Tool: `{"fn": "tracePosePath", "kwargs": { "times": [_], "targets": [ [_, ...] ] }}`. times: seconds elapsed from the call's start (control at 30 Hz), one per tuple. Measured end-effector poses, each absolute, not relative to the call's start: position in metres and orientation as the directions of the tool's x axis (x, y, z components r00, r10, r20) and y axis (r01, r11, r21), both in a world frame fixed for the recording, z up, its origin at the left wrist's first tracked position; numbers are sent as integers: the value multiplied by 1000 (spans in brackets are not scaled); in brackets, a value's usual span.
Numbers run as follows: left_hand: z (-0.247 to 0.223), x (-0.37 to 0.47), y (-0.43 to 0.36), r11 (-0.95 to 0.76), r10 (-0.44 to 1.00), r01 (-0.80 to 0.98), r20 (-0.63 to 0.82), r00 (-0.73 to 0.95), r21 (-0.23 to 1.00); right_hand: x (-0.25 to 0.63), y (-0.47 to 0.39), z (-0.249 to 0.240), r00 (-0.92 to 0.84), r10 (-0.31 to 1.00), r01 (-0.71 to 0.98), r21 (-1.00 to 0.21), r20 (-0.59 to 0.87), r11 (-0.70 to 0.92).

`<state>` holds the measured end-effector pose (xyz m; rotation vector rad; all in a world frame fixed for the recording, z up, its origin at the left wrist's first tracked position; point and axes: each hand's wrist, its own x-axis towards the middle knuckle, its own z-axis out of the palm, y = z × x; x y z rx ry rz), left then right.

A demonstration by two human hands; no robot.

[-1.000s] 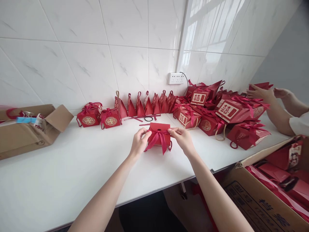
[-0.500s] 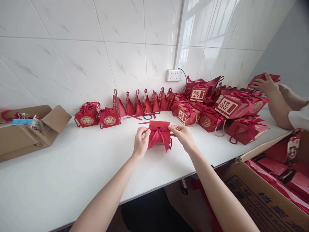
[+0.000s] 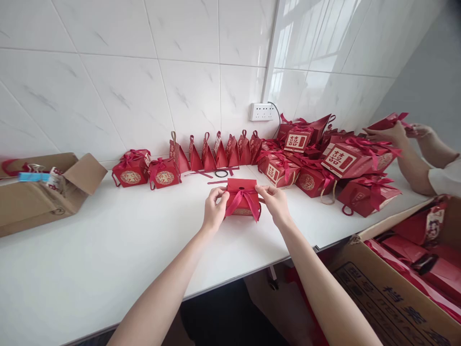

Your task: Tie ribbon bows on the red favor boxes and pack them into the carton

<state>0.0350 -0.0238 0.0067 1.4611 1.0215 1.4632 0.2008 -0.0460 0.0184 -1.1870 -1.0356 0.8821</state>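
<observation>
A small red gift box (image 3: 240, 211) with a crimson ribbon bow and a raised top flap is held upright over the white table, between both hands. My left hand (image 3: 216, 207) pinches the box's left edge near the flap, thumb in front. On the opposite edge, my right hand (image 3: 274, 203) grips the box and ribbon between thumb and fingers. A cord handle shows by the box's lower right. Just behind it lie a black ring (image 3: 221, 174) and some thin dark red strips (image 3: 218, 182).
Several red pointed boxes (image 3: 208, 156) line the wall. Two ribboned boxes (image 3: 131, 170) stand left of them, beyond an open cardboard carton (image 3: 32, 202). Ribboned boxes (image 3: 340, 158) pile up at right, where another person's hands (image 3: 398, 134) hold a red box. A large carton (image 3: 378, 288) holds red packages.
The view has shifted slightly. The held box is tipped a little, showing more of its gold-patterned lower front. The other person's hands have turned their box, and its ribbon now shows.
</observation>
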Motion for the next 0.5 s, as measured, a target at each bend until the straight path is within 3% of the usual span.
{"fn": "tracePosePath", "kwargs": {
  "times": [0.07, 0.17, 0.3, 0.43, 0.5],
  "targets": [
    [7, 34, -23, -352, 936, -5, 352, 10, 936, 205, -50, 16, 270, 933, 88, -971, 238, 222],
    [6, 32, -21, -327, 944, -37, 328, 30, 944, 214, -58, 14, 91, 932, 298, -903, 350, 310],
    [7, 26, -17, -233, 964, -79, 241, 115, 969, 223, -65, 15, -112, 931, 560, -752, 348, 349],
    [12, 16, -16, -57, 979, -204, 95, 181, 977, 230, -90, 24, -137, 909, 643, -663, 393, 384],
    [11, 9, -11, -57, 994, -187, 73, 78, 981, 239, -114, 29, -103, 893, 680, -625, 437, 384]
  ]
}}
